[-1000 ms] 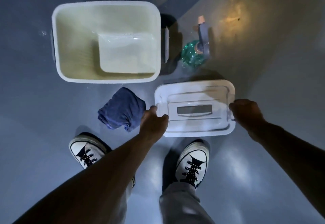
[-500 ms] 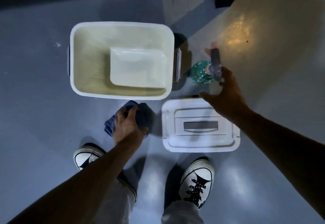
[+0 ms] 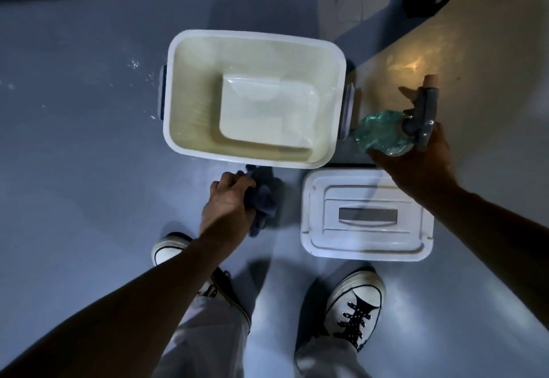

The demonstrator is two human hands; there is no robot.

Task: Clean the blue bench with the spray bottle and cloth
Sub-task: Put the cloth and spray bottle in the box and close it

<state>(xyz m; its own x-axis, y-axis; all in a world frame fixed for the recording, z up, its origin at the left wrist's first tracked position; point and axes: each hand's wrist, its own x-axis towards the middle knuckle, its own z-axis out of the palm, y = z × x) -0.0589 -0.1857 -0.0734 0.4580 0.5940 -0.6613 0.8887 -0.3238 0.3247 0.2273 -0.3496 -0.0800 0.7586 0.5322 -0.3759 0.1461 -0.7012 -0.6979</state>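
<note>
Shoes point(image 3: 355, 303) and trouser legs fill the near edge, standing on the blue surface point(image 3: 74, 169); I cannot tell whether this is the bench itself or a floor. Just beyond them the left hand point(image 3: 227, 208) has its grip clamped on the dark blue cloth point(image 3: 264, 196), bunched and still low against the blue surface, between the near wall of the white tub point(image 3: 337, 59) and the left shoe. To the right, the white lid point(image 3: 365, 247) lies flat, apart from both hands. Farther right, the right hand point(image 3: 416, 166) reaches across the lid's far corner, its grip wrapped round the green spray bottle point(image 3: 383, 132) below the grey trigger head, nozzle pointing far.

Judging by this, the step in hand is gathering the tools; no spraying or wiping has begun. Next would call for lifting both clear, then aiming the nozzle at the blue surface with a finger moved to the trigger.
</note>
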